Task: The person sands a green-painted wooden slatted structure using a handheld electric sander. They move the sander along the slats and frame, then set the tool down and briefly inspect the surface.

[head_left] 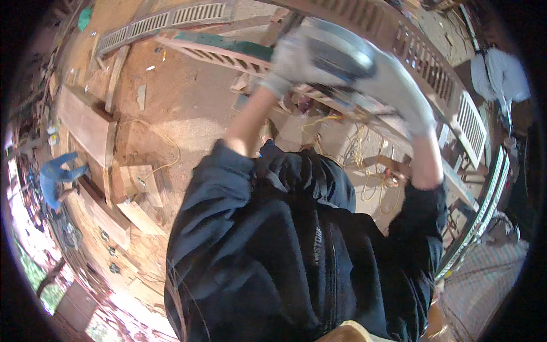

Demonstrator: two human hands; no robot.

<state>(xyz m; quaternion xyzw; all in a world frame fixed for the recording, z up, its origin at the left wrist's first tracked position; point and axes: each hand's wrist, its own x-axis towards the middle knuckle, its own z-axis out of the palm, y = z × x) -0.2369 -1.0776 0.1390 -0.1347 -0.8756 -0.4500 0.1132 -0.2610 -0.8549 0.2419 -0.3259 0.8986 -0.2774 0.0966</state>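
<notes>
Both my hands wear pale work gloves and are raised in front of me, smeared by motion. Between them is a rounded silver-and-dark object, too blurred to tell its kind. My left hand is closed at its left end. My right hand reaches along its right side, with the fingers blurred into it, so their grip cannot be made out. Beneath the hands runs a slatted wooden frame with a green strip on top.
A long slatted wooden panel crosses the upper right. Yellow cords lie on the dusty floor. Wooden boxes and boards stand at left, near a person in blue. Another person in a light shirt is at far right.
</notes>
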